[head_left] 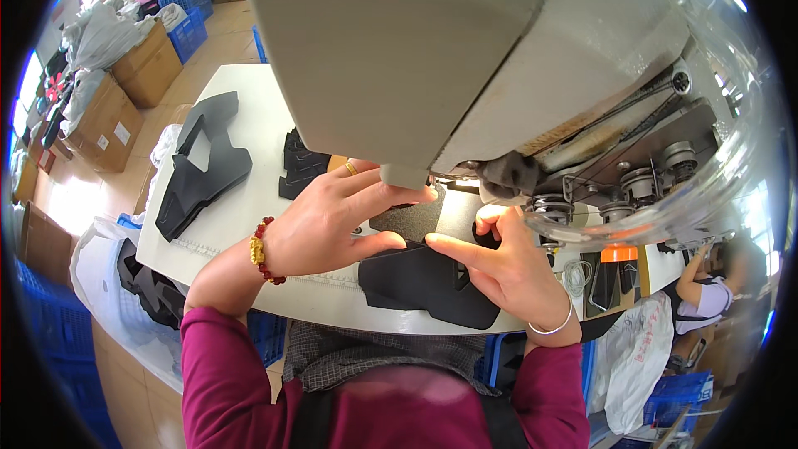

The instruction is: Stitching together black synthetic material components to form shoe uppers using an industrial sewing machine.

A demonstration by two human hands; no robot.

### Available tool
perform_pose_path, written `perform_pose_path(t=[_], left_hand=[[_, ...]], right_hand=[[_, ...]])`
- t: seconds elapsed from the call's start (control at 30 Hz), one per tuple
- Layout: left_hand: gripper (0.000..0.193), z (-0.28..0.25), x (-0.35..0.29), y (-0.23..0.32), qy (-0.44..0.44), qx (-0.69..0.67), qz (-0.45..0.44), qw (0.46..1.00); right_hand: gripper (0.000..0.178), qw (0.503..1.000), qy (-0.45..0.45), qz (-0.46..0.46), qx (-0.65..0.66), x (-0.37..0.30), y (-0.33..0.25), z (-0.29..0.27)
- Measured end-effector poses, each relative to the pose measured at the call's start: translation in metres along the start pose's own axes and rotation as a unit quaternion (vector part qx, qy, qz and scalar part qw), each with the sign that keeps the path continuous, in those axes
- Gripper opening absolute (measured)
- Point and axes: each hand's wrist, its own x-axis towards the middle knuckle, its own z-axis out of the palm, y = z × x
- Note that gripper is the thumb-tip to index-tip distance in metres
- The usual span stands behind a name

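A black cut piece of sheet material (416,283) lies at the table's near edge, under the sewing machine head (391,58). My left hand (328,220), with a red bead bracelet, rests flat by its upper left corner. The fingers stretch toward the machine and the thumb points at the piece's upper edge; the machine hides some fingertips. On the other side, my right hand (515,270) has one digit stretched out to that same edge, while another curls beside a dark round part. A grey textured surface (407,214) lies between the hands.
Stacked black shaped pieces (204,162) lie on the white table (241,79) at left, with more black parts (297,162) behind my left hand. Pulleys (640,187) and an orange part (619,253) sit at right. Cardboard boxes (104,125) stand on the floor; a person (706,295) sits far right.
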Motion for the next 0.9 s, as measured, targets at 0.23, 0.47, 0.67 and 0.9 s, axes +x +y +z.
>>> perform_pose_path(t=[0.23,0.47,0.67,0.9], left_hand=[[0.058,-0.001,0.001,0.001,-0.007,0.011,0.004,1.0],[0.058,0.002,0.001,0.001,-0.002,0.022,-0.003,1.0],[0.056,0.0,0.002,0.007,0.002,0.068,-0.011,0.998],[0.036,0.001,0.001,-0.001,-0.031,0.066,0.033,0.997]], right_hand=[[0.064,1.0,0.003,-0.002,0.004,-0.001,0.003,0.001],[0.069,1.0,-0.025,0.013,0.013,-0.006,0.007,0.002],[0.071,0.999,-0.032,0.011,0.004,-0.006,0.008,0.0],[0.073,1.0,0.008,-0.01,-0.015,-0.008,0.007,0.002]])
